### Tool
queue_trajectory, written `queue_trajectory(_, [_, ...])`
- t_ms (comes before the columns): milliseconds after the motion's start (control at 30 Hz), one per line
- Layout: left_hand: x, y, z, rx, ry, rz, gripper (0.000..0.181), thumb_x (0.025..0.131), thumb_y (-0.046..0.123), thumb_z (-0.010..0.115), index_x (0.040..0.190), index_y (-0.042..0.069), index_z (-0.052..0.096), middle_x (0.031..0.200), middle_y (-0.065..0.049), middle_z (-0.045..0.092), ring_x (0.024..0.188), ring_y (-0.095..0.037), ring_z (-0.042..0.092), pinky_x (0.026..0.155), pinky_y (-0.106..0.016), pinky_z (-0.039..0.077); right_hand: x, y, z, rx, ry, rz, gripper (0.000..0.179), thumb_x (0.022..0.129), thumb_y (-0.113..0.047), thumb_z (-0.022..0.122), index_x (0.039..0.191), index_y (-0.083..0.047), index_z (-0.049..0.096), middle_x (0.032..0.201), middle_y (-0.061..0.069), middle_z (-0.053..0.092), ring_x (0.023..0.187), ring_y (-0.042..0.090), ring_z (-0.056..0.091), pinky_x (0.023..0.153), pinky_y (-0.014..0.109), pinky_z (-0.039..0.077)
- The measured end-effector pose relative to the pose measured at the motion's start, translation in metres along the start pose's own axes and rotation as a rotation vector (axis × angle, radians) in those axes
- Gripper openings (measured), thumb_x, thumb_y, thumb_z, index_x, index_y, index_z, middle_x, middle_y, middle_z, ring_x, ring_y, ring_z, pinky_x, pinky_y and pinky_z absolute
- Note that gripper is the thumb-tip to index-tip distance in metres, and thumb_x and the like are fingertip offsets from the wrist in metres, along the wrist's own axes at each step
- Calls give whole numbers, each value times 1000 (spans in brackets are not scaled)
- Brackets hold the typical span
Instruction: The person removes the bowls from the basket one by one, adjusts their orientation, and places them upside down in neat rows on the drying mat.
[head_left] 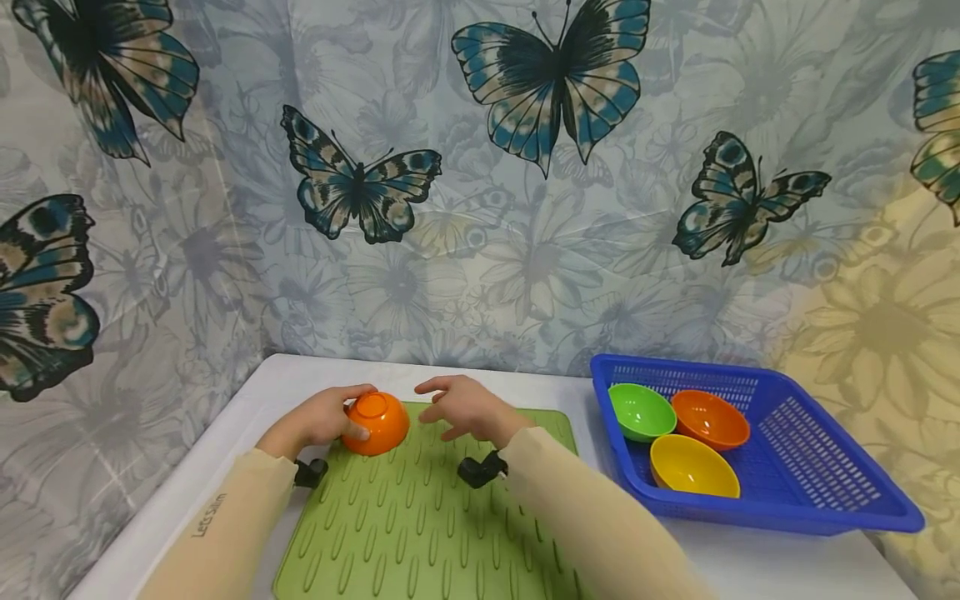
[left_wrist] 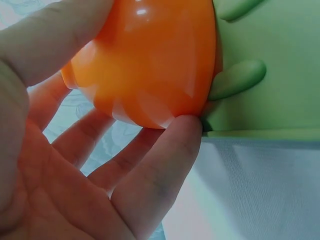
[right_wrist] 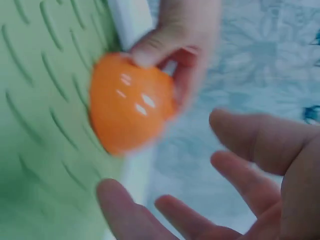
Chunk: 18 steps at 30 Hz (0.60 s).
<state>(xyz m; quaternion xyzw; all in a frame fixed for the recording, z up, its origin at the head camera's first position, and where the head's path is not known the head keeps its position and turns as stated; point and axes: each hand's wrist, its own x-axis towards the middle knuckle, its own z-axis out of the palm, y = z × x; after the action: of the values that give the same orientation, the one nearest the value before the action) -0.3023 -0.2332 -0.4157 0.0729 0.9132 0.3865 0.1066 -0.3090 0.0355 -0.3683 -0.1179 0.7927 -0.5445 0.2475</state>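
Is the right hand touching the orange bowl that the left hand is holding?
Apart. The head view shows green mat between the right hand and the orange bowl; the right wrist view also shows a gap.

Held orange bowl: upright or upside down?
Upside down: in the head view, the orange bowl shows its base ring uppermost, rim toward the green mat.

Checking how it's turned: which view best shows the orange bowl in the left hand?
The head view: it shows the orange bowl upside down in the left hand, base ring visible. The left wrist view is closer but cuts the bowl off at the top; the right wrist view shows its side, blurred.
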Motion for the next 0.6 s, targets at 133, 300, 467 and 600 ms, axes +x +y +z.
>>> queue_trajectory(133, [-1, 2, 0, -12, 2, 3, 86, 76, 11, 86, 151, 7, 44, 149, -24, 42, 121, -39, 53, 98, -53, 44, -34, -20, -53, -27, -50, -1, 55, 92, -15, 73, 143, -22, 56, 149, 17, 42, 124, 31, 54, 85, 47, 55])
queue_trajectory(300, [-4, 5, -1, -11, -4, 5, 85, 77, 10, 85, 151, 6, 44, 148, -24, 42, 122, -40, 52, 98, -55, 43, -83, -36, -129, 20, -47, -11, 68, 95, -20, 70, 155, -20, 39, 155, 19, 31, 136, 39, 39, 94, 51, 50])
queue_trajectory(467, [-4, 6, 0, -8, -9, 8, 85, 77, 10, 84, 151, 6, 43, 149, -25, 41, 122, -41, 52, 99, -56, 43, -129, -32, -200, 14, 2, 18, 76, 96, -28, 69, 159, -16, 29, 162, 20, 15, 142, 48, 23, 101, 57, 41])
queue_trajectory(600, [-4, 4, 2, -25, -16, 16, 85, 78, 9, 84, 152, 5, 42, 151, -25, 38, 123, -42, 51, 99, -56, 43, -163, -13, -245, -21, 32, 88, 78, 98, -30, 65, 159, -9, 21, 164, 20, 8, 141, 53, 18, 101, 61, 39])
